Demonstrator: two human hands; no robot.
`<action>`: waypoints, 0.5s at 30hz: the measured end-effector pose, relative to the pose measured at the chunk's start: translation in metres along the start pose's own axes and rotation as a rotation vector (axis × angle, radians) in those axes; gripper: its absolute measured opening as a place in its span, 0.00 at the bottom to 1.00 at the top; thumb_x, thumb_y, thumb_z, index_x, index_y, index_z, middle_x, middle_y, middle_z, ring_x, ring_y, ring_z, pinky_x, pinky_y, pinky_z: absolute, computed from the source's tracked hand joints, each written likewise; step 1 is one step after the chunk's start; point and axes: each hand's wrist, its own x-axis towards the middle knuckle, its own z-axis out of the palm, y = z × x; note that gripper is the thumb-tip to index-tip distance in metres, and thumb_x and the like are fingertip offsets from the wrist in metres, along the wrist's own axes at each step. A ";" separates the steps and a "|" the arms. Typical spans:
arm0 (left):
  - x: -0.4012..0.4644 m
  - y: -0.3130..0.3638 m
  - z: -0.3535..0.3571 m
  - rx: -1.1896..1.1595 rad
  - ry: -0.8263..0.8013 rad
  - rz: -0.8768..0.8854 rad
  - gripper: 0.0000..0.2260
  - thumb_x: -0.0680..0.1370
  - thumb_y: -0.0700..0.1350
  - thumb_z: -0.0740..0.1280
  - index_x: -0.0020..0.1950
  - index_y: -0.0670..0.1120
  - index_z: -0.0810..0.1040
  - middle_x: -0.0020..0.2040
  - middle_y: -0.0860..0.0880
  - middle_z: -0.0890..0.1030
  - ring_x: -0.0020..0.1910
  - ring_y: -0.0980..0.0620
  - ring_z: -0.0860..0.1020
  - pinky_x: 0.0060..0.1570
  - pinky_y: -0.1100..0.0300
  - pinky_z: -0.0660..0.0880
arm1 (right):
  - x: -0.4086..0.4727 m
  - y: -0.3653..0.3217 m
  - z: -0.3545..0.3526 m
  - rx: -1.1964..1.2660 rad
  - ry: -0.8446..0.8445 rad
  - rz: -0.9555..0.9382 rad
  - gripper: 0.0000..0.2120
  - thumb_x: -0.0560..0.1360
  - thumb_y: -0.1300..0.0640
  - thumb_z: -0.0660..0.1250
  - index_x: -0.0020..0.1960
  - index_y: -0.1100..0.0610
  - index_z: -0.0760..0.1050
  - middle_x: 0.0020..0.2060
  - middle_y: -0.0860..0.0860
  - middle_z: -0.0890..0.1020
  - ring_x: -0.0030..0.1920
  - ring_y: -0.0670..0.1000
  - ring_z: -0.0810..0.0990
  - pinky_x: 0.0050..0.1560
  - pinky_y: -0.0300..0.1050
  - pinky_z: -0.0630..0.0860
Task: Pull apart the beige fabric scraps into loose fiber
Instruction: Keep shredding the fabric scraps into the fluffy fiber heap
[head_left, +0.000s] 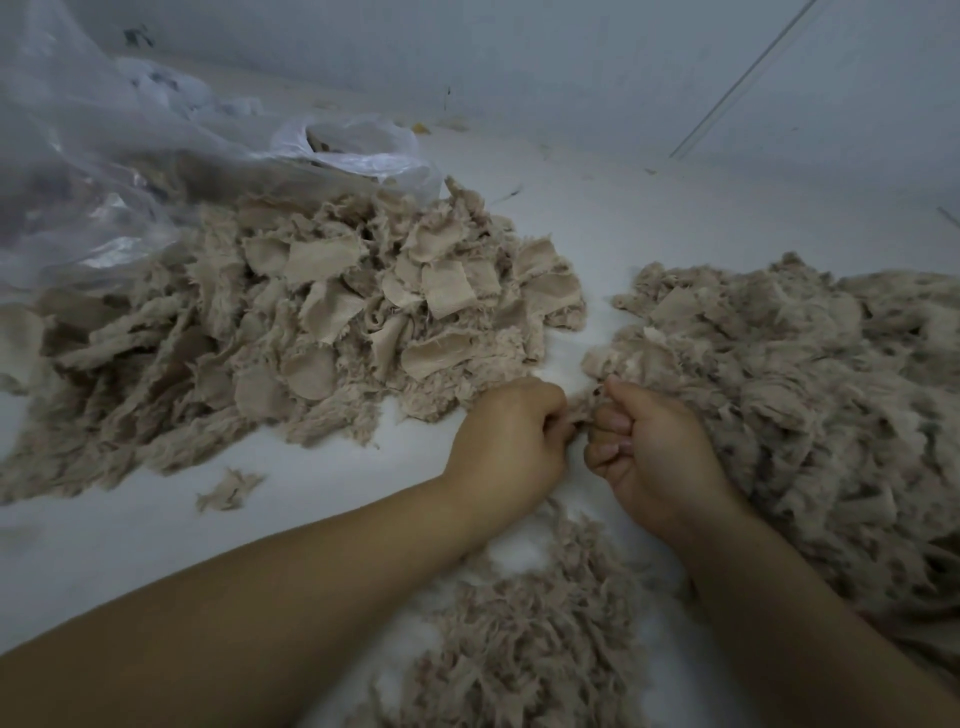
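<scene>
Single head-worn wide-angle view, close above, facing forward and down at the floor (675, 218)

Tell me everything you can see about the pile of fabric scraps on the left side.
The pile of fabric scraps is a wide, low heap of beige cloth pieces on the white surface. Many pieces are small flat patches of woven-looking cloth with frayed, fuzzy edges, lying jumbled and overlapping at all angles. Its far left edge meets a clear plastic bag. One small scrap lies apart in front of it. The left hand is just beside its near right edge; whether they touch is unclear.
</scene>
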 end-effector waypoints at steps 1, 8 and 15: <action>-0.006 -0.001 -0.003 -0.031 0.009 -0.001 0.08 0.76 0.37 0.69 0.38 0.37 0.77 0.35 0.44 0.76 0.35 0.49 0.72 0.38 0.51 0.70 | 0.000 0.000 0.000 0.001 0.004 0.001 0.16 0.83 0.61 0.58 0.36 0.54 0.63 0.23 0.47 0.61 0.21 0.43 0.58 0.21 0.34 0.59; -0.026 -0.006 -0.022 -0.320 0.014 -0.201 0.11 0.77 0.35 0.69 0.35 0.43 0.74 0.32 0.50 0.72 0.31 0.55 0.71 0.33 0.61 0.70 | 0.000 0.000 0.000 -0.050 -0.022 0.004 0.15 0.82 0.63 0.59 0.37 0.54 0.64 0.22 0.45 0.63 0.20 0.41 0.59 0.21 0.33 0.59; -0.019 0.011 -0.042 -0.987 0.028 -0.396 0.08 0.82 0.37 0.61 0.43 0.37 0.72 0.42 0.34 0.75 0.37 0.45 0.79 0.28 0.55 0.78 | 0.001 0.000 -0.001 -0.052 0.000 0.001 0.12 0.81 0.64 0.60 0.39 0.57 0.69 0.23 0.47 0.66 0.21 0.41 0.63 0.20 0.33 0.61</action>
